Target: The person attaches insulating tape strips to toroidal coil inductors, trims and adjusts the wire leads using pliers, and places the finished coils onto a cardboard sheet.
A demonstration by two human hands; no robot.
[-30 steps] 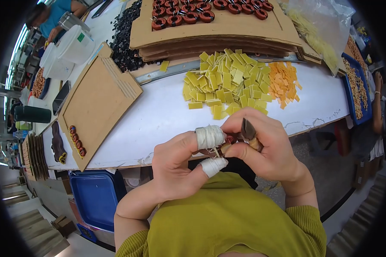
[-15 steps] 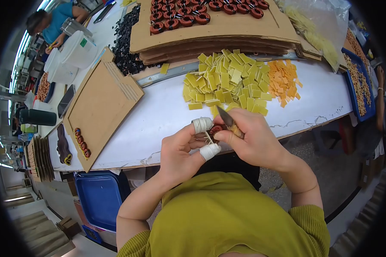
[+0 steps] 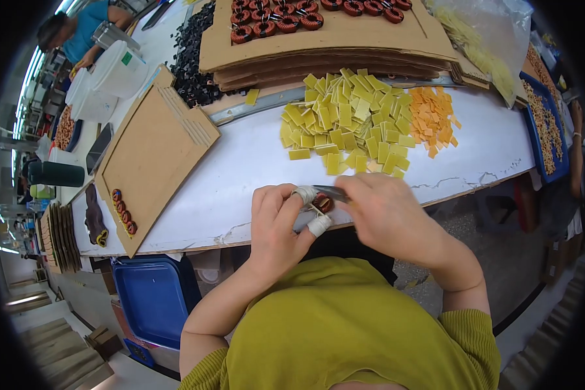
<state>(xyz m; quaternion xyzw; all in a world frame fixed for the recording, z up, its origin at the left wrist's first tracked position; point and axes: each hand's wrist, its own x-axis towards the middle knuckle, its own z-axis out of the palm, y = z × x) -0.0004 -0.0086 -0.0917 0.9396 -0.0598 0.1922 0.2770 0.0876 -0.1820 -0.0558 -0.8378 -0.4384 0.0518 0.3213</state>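
Note:
In the head view my left hand (image 3: pixel 278 221), its thumb and a finger wrapped in white tape, is closed on a small ring-shaped coil (image 3: pixel 323 203) wound with reddish-brown wire. My right hand (image 3: pixel 385 209) grips a short pointed knife (image 3: pixel 331 192), its blade lying across the upper side of the coil near the taped finger. Much of the knife's handle is hidden inside the right hand. Both hands are at the table's front edge. Just beyond them lies a heap of yellow rectangular pieces (image 3: pixel 354 123), with orange pieces (image 3: pixel 433 119) to its right.
Similar coils (image 3: pixel 264 28) stand on stacked brown boards (image 3: pixel 331 58) at the back. On the left, another board (image 3: pixel 153 156) bears several coils. Black pieces (image 3: pixel 192 58) lie behind it. A blue tray (image 3: pixel 545 127) is at right. Another person (image 3: pixel 81 29) works at far left.
The knife has swung from pointing up and away to lying across the coil. My right hand has turned over it, and my left hand has shifted slightly right.

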